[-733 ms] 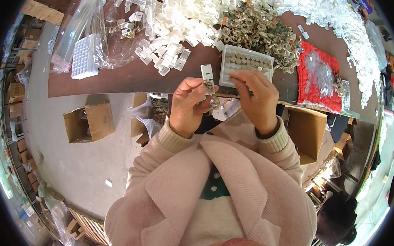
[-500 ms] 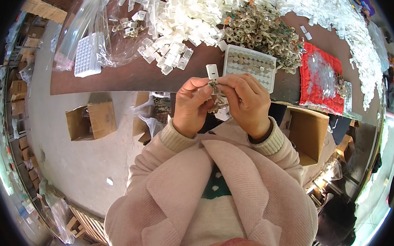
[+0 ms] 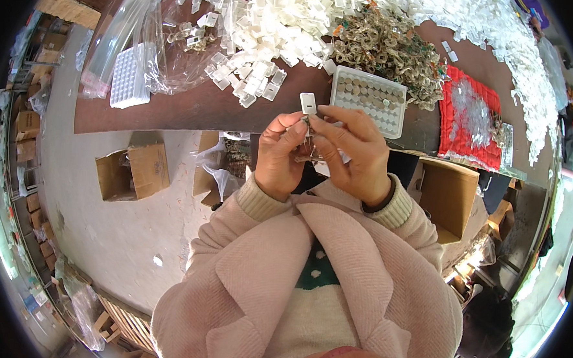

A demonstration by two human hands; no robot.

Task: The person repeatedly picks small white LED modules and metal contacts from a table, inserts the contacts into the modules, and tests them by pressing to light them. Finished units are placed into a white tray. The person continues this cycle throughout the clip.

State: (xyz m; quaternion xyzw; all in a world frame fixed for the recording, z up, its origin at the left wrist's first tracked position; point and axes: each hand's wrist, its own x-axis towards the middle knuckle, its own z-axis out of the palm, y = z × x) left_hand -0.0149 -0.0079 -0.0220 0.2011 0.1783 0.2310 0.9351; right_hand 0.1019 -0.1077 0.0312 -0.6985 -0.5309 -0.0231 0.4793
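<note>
Over the near edge of the table, both my hands meet around a small white plastic case [image 3: 308, 103] with a dark slot, which stands up above my fingertips. My left hand [image 3: 280, 156] is closed, its thumb and forefinger pinching the case's lower end. My right hand [image 3: 359, 150] is closed too, its forefinger bent against the base of the case. At the fingertips is a small part with thin wires [image 3: 310, 125], mostly hidden by my fingers. Just beyond my right hand lies a clear plastic box [image 3: 400, 113] with rows of round coin-like discs.
White plastic cases [image 3: 278, 23] are heaped across the table [image 3: 166, 117], beside a tangle of wired parts [image 3: 390, 55]. A red cloth pad [image 3: 455, 116] lies at right, a white dimpled tray [image 3: 129, 80] and clear bags at left. Cardboard boxes [image 3: 149, 172] stand on the floor.
My right hand's fingers have spread a little, with the forefinger higher at the case and the thumb lower. The table's contents appear slightly shifted to the right in view.
</note>
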